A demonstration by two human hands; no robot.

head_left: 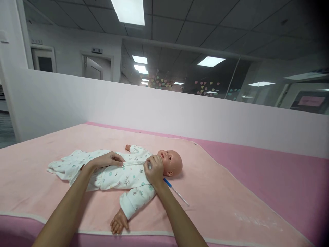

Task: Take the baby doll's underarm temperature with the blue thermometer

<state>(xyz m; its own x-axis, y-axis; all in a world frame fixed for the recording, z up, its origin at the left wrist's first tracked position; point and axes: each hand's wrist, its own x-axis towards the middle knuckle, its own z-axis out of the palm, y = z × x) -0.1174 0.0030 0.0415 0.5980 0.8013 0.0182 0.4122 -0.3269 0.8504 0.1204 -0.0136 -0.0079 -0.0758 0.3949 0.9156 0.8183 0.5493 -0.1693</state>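
A baby doll lies on its back with its head to the right, dressed in a white printed outfit. Across the doll's belly, my left hand pinches the front edge of the outfit between thumb and fingers. My right hand is curled closed at the collar, just below the doll's chin, on the same front opening. The cloth runs in a straight line between both hands. Beside the doll's shoulder, close to my right wrist, lies a thin stick with a blue handle.
The doll lies on a light pink mat over a darker pink surface. A low white wall runs behind it, with glass panels above. One doll arm extends toward the near edge.
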